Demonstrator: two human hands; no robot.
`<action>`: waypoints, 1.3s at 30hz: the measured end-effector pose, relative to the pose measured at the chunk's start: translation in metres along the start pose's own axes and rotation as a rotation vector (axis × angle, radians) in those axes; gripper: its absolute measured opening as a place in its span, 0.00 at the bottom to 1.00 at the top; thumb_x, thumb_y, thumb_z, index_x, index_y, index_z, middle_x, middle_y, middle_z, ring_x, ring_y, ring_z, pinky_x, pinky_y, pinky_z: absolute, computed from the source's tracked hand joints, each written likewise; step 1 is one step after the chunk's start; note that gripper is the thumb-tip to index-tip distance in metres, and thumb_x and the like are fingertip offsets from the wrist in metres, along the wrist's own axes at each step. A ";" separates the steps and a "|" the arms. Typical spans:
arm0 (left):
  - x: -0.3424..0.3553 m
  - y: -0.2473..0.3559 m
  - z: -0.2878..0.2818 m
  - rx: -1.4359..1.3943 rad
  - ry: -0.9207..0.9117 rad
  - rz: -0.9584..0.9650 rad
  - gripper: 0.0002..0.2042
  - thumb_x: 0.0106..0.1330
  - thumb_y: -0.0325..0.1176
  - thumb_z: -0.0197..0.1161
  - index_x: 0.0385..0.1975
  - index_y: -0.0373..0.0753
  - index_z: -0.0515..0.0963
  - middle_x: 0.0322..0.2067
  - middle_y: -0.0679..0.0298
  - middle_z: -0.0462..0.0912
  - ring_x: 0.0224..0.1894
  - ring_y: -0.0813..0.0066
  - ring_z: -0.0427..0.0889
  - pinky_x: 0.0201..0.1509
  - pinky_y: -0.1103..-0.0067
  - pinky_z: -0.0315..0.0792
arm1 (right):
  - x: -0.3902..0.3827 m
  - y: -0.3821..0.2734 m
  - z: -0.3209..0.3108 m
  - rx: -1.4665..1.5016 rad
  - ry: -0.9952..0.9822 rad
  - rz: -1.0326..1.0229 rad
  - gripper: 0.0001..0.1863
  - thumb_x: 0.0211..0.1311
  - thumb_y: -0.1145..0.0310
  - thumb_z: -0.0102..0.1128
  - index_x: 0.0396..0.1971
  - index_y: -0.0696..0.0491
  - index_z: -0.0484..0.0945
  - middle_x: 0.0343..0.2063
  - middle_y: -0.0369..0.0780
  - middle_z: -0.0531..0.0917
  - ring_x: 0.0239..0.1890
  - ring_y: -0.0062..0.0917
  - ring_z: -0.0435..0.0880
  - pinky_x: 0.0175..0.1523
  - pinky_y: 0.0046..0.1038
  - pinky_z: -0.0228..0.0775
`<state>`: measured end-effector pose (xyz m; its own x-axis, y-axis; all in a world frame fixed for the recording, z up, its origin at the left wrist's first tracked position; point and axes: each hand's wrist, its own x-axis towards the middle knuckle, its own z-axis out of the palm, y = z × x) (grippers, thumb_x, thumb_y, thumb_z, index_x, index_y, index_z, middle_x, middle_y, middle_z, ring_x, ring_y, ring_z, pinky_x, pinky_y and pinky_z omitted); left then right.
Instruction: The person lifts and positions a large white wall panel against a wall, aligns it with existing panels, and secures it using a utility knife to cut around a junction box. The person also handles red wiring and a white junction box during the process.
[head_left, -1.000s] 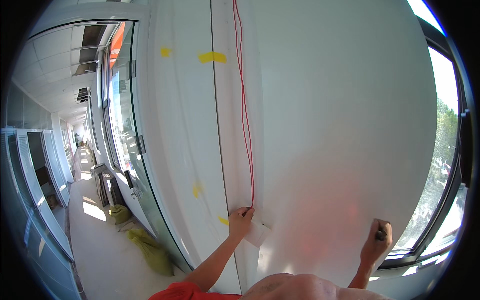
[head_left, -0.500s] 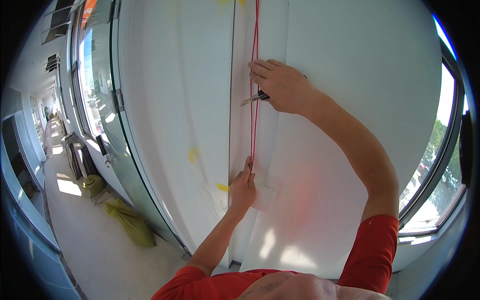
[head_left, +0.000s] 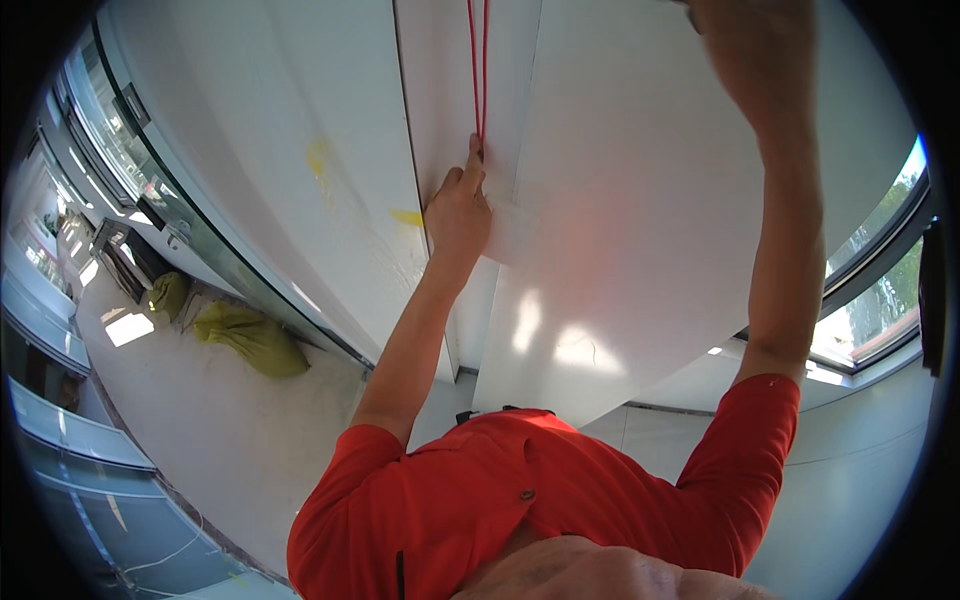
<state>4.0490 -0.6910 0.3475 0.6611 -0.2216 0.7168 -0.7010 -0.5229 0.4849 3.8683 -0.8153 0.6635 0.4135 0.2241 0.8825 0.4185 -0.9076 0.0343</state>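
Observation:
Two strands of red cord [head_left: 474, 60] run down the narrow strip between two white panels. At their lower end my left hand [head_left: 460, 208] is closed, pinching the cord with the index finger pointing up. My right hand [head_left: 760, 55] is raised at the top edge, away from the cord and in front of the right-hand white panel [head_left: 640, 190]. Its fingers are cut off and blurred. A dark bit beside it fits the utility knife seen in that hand half a second ago; the blade does not show.
Yellow tape [head_left: 407, 217] sticks to the left white panel [head_left: 340, 90]. A glass door [head_left: 215, 235] stands at the left, with green sacks [head_left: 250, 340] on the floor beyond it. To the right is a dark-framed window [head_left: 870, 300].
My right hand has moved from the cord up and to the right, turning the knife out of sight. The view has tilted down; my left hand still grips the cord's lower end.

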 end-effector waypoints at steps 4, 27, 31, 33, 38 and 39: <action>-0.001 -0.010 0.000 -0.096 -0.006 0.016 0.31 0.74 0.22 0.63 0.77 0.51 0.72 0.33 0.62 0.83 0.31 0.62 0.85 0.35 0.68 0.79 | -0.220 0.048 -0.119 0.799 0.701 0.414 0.29 0.80 0.39 0.57 0.41 0.55 0.75 0.23 0.32 0.61 0.25 0.23 0.62 0.39 0.34 0.64; -0.014 -0.015 -0.022 -0.096 -0.088 -0.259 0.22 0.78 0.34 0.63 0.69 0.34 0.79 0.66 0.51 0.81 0.57 0.58 0.89 0.53 0.70 0.94 | -0.818 -0.168 0.050 0.880 1.329 1.944 0.20 0.69 0.75 0.59 0.60 0.56 0.74 0.45 0.41 0.86 0.35 0.23 0.84 0.37 0.29 0.80; -0.017 0.012 -0.014 -0.003 -0.093 -0.215 0.19 0.80 0.35 0.61 0.64 0.32 0.81 0.65 0.52 0.81 0.56 0.55 0.90 0.55 0.67 0.93 | -0.900 -0.192 0.093 0.554 1.070 2.200 0.22 0.67 0.78 0.57 0.61 0.57 0.74 0.47 0.43 0.87 0.41 0.26 0.87 0.44 0.28 0.81; -0.021 0.001 -0.024 0.000 -0.084 -0.261 0.20 0.79 0.36 0.61 0.65 0.32 0.80 0.62 0.51 0.82 0.55 0.55 0.90 0.55 0.68 0.93 | -0.941 -0.222 0.101 0.549 0.490 2.383 0.17 0.68 0.77 0.56 0.56 0.56 0.75 0.41 0.41 0.85 0.40 0.25 0.84 0.44 0.28 0.77; -0.024 0.007 -0.025 0.044 -0.108 -0.259 0.24 0.78 0.37 0.62 0.68 0.30 0.76 0.57 0.50 0.83 0.50 0.57 0.91 0.52 0.68 0.94 | -0.918 -0.269 0.101 0.689 0.339 2.618 0.07 0.71 0.71 0.56 0.43 0.53 0.81 0.32 0.38 0.81 0.34 0.26 0.79 0.41 0.32 0.72; -0.026 0.009 -0.027 0.060 -0.111 -0.268 0.24 0.78 0.37 0.62 0.68 0.29 0.75 0.56 0.50 0.84 0.50 0.57 0.91 0.52 0.69 0.94 | -0.911 -0.273 0.094 0.710 0.397 2.652 0.07 0.71 0.71 0.56 0.43 0.53 0.81 0.32 0.38 0.81 0.34 0.26 0.79 0.41 0.32 0.72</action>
<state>4.0182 -0.6678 0.3476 0.8482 -0.1562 0.5061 -0.4826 -0.6217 0.6169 3.4531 -0.7385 -0.1937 0.1809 -0.4067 -0.8954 -0.1986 0.8766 -0.4383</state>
